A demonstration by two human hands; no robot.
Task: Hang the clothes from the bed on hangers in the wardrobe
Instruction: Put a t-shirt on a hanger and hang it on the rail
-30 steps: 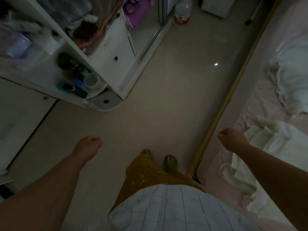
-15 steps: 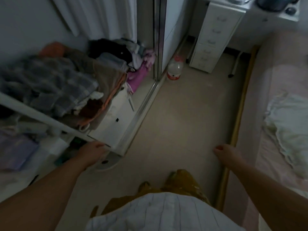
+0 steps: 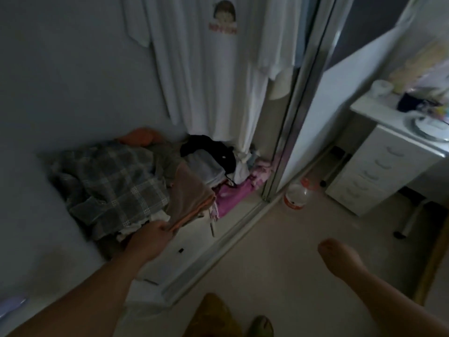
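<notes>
The open wardrobe (image 3: 243, 222) fills the left half of the head view. White garments (image 3: 209, 69) hang inside it, one with a cartoon print. Below them lies a heap of clothes: a grey plaid piece (image 3: 114, 181), a brown-orange cloth (image 3: 189, 198), dark and pink items (image 3: 228, 195). My left hand (image 3: 153, 237) is stretched out low in front of this heap, fingers loosely curled by the brown-orange cloth's lower corner; contact is unclear. My right hand (image 3: 337, 254) hangs over the floor, loosely curled and holding nothing. No hanger is visible.
The sliding door's metal frame (image 3: 298, 105) runs diagonally down to the floor rail. A plastic bottle (image 3: 297, 194) stands by its foot. A white drawer unit (image 3: 379, 176) under a cluttered desk is at right. The bed's yellow edge (image 3: 435, 261) shows at far right.
The view has lifted from the floor towards the wardrobe interior. My left hand has moved forward from the shelf corner to the clothes heap. The bed with its white clothes has left the view.
</notes>
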